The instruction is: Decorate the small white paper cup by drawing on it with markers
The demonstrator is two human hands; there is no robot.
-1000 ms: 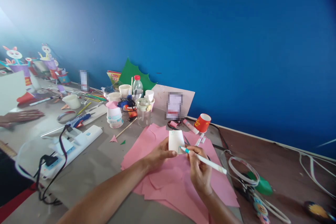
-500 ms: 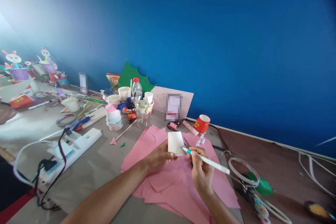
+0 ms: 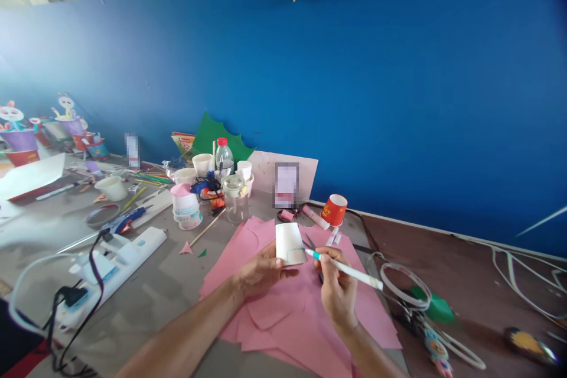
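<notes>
Oblong white plastic power strip (image 3: 126, 266), clear lidded jar (image 3: 237, 207), left hand (image 3: 260, 269) gripping curved white paper piece (image 3: 289, 242) above overlapping pink sheets (image 3: 266, 316), tapered red paper cup (image 3: 333, 214) behind, right hand (image 3: 339, 290) pinching slim white marker (image 3: 361, 276), tip at piece's edge

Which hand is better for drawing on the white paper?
Probably the right hand: it holds the pen, tip close to the white paper. The left hand is busy holding that paper.

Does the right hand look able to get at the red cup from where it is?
Probably, yes: only low things, such as small white pieces, seem to lie between the right hand and the red cup. The hand holds a white marker, though, so it is not free.
</notes>
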